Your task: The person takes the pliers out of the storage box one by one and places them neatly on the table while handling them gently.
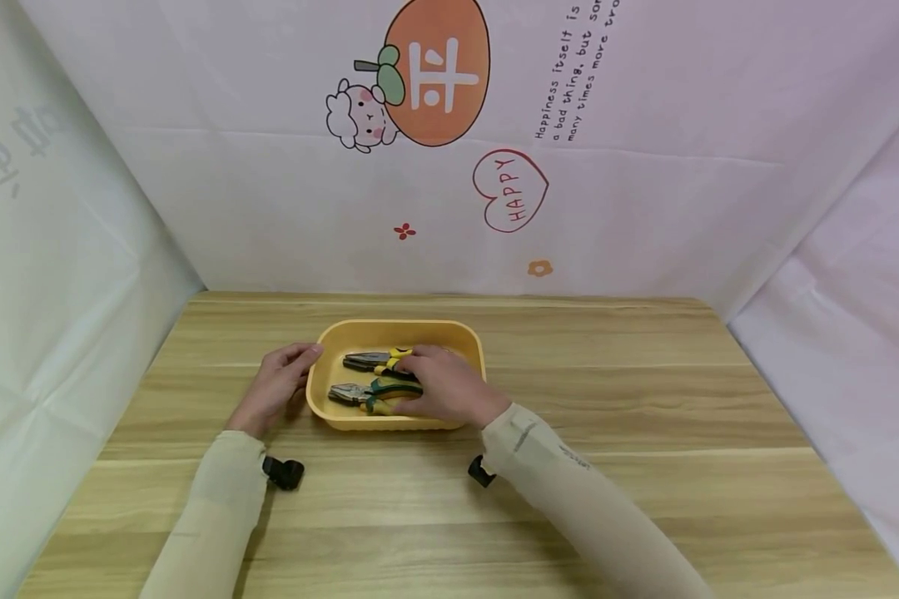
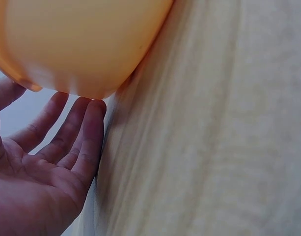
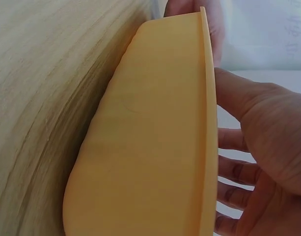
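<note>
A yellow plastic box (image 1: 400,423) stands on the wooden table, and two pairs of pliers lie in it. The farther combination pliers (image 1: 365,360) have yellow-and-black handles; the nearer combination pliers (image 1: 350,393) have green-and-yellow ones. Both sets of metal noses point left. At the box's left end, my left hand (image 1: 279,384) touches the outer wall with extended fingertips (image 2: 94,110), its thumb by the rim. My right hand (image 1: 449,387) reaches over the near rim onto the handles. In the right wrist view the box wall hides its fingertips, so a grip cannot be confirmed.
Bare wooden tabletop (image 1: 629,391) extends right of the box and in front of it. White printed cloth (image 1: 270,208) hangs behind the table and along both sides. A small black wrist camera (image 1: 285,474) sits on the left forearm, another (image 1: 481,472) on the right.
</note>
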### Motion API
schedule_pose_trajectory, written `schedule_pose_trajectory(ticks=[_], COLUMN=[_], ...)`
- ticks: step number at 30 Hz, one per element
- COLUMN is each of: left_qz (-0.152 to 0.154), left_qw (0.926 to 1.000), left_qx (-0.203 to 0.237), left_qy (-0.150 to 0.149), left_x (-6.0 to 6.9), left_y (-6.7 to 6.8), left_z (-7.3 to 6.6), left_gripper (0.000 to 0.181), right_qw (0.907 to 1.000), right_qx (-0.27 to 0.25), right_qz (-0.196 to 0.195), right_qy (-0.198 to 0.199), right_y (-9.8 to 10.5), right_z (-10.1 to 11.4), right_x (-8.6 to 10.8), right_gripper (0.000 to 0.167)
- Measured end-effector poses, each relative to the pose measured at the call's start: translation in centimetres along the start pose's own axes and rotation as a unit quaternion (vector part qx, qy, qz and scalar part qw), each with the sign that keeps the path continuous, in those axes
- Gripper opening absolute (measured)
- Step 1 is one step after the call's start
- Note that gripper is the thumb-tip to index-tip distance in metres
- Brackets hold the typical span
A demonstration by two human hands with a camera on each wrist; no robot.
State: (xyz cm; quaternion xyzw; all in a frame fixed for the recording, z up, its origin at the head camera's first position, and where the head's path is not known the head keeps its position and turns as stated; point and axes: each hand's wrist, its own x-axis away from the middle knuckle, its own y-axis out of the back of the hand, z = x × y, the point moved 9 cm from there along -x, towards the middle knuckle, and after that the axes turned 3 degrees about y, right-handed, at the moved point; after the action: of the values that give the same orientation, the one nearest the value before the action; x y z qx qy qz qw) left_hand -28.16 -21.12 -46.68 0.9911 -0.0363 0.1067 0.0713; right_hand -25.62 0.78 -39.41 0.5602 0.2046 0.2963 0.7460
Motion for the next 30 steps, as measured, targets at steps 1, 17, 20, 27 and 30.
schedule_pose_trajectory(ticks=[1, 17, 20, 27, 30], left_qz=[0.000, -0.001, -0.002, -0.004, -0.009], left_qw=[1.0000, 1.0000, 0.9999, 1.0000, 0.9999], left_qx=[0.001, 0.007, 0.008, 0.003, 0.005], left_qy=[0.001, 0.007, 0.008, 0.002, 0.001], left_x=[0.0, 0.0, -0.1, -0.1, -0.1], left_y=[0.0, 0.0, 0.0, 0.0, 0.1], left_z=[0.0, 0.1, 0.1, 0.0, 0.0], left_gripper=[0.064, 0.064, 0.064, 0.064, 0.063], right_qw=[1.0000, 0.9990, 0.9981, 0.9953, 0.9940], right_qx=[0.001, 0.040, 0.053, 0.077, 0.084], right_qz=[0.002, 0.022, 0.029, 0.052, 0.063], right_qy=[-0.002, -0.002, -0.007, -0.026, -0.032], right_y=[0.0, -1.4, -1.5, -1.7, -1.8], right_z=[0.0, 0.6, 0.8, 1.0, 1.2], right_x=[-0.1, -1.6, -1.7, -2.0, -2.1], right_gripper=[0.060, 0.052, 0.051, 0.048, 0.045])
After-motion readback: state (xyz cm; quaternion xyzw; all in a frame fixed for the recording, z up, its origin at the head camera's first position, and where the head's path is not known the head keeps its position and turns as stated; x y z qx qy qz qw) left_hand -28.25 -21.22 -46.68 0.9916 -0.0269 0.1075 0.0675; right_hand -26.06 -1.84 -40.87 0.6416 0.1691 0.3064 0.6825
